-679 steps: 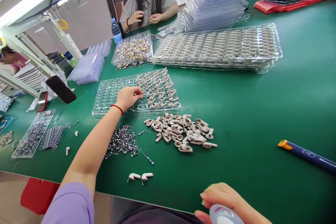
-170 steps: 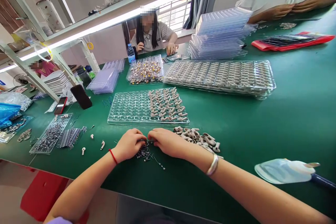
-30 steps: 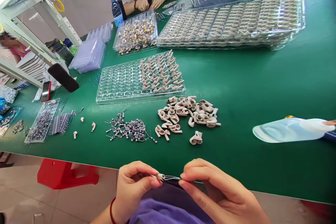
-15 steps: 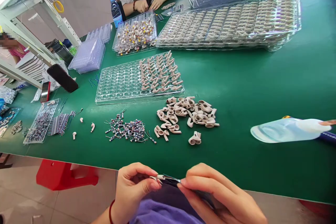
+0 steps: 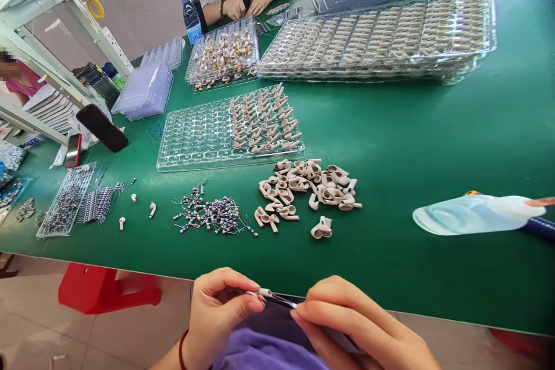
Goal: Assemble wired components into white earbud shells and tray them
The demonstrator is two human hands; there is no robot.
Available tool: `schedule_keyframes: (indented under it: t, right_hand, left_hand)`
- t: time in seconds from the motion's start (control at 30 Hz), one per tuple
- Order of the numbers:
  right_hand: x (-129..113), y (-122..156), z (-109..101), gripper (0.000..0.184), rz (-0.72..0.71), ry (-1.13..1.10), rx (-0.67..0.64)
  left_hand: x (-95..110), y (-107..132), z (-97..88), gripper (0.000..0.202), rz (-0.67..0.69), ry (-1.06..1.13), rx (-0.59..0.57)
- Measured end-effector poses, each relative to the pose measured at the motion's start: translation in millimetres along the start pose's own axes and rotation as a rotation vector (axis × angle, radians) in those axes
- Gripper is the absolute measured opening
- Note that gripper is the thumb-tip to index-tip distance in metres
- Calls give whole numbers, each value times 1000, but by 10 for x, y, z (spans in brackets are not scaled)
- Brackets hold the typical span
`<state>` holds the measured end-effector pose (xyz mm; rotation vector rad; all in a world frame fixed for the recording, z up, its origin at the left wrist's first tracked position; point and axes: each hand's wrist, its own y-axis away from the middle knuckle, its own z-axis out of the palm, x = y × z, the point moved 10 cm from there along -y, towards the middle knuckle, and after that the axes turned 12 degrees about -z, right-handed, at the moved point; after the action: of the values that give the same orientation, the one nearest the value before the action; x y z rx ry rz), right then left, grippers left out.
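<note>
Near the table's front edge, my left hand [image 5: 221, 306] pinches a small off-white earbud shell [image 5: 263, 292] between thumb and fingers; part of it is hidden by the fingertips. Thin, shiny wires [image 5: 282, 300] run from the shell's stem end to my right hand [image 5: 347, 315], whose thumb and fingertips are closed on them. Beyond my hands lie a heap of loose earbud shells [image 5: 332, 191] and a pile of small wired components [image 5: 221, 215]. A few shells [image 5: 321, 228] sit apart, closer to me.
A clear tray [image 5: 195, 139], partly filled with shells, lies mid-table. Behind it are stacked filled trays [image 5: 381, 40] and a tray of mixed parts [image 5: 223, 60]. A translucent bottle [image 5: 468, 215] lies at right. Phones [image 5: 102, 127] rest at left; a co-worker's hands [image 5: 247, 7] are across the table.
My right hand has shifted slightly down and left, and the wires slope down a little more. My left hand keeps its pinch on the shell, almost unmoved.
</note>
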<state>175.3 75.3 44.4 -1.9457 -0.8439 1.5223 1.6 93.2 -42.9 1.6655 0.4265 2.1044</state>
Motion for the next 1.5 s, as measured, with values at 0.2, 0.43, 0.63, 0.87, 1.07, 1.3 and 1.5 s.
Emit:
schedule_keyframes:
  t: [0.2,0.43,0.63,0.87,1.07,1.3,1.5]
  right_hand:
    - [141,40,44,19,108,-28,-16]
    - [191,36,60,11,167,-70,-50]
    - [173,10,51,12,154,-111,-41]
    - [179,40,63,15,174,-139,-59]
    - [208,25,41,10,199,-93,-46]
    - [229,34,43,6,244,-96,-14]
    - [391,111,116,14,417,-201,-13]
  left_hand:
    - [180,43,69,15,139,-129,-1]
    - [257,85,153,15,187,-233,-2]
    - [262,101,163,15,196,-243,-10]
    - [272,125,149,15,228,-245,-6]
    - [322,138,154,15,265,-289,20]
    - [263,119,168,15,217,-281,12]
    - [109,69,220,20,80,-78,-52]
